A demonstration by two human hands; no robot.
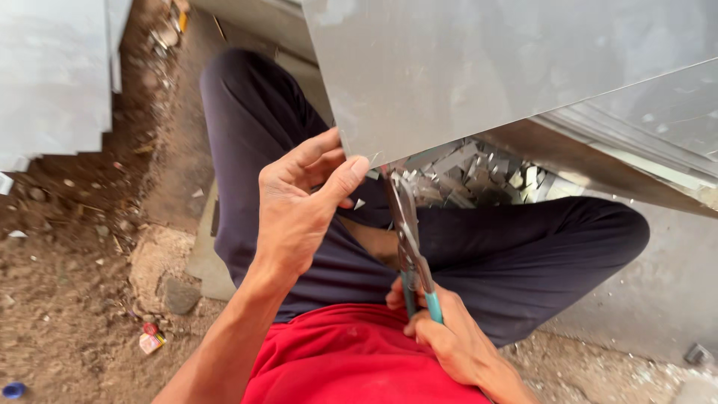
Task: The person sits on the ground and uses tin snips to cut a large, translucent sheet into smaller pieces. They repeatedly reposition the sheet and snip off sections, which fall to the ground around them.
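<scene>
Up close: left hand (299, 206) pinches lower corner of metal sheet (479, 67), thumb on near face, fingers curled behind edge. Right hand (441, 333) closed round teal-handled snips (407, 239), blades pointing up, tips touching sheet's bottom edge just beside left thumb. Sheet tilts over lap, fills upper right. Person sits cross-legged, dark trousers (516, 254), red shirt (351, 359). Pile of shiny offcuts (479, 176) beyond knee, under sheet. More grey sheets (52, 75) stacked upper left. Dirt ground (67, 247) at left, small litter scattered.
</scene>
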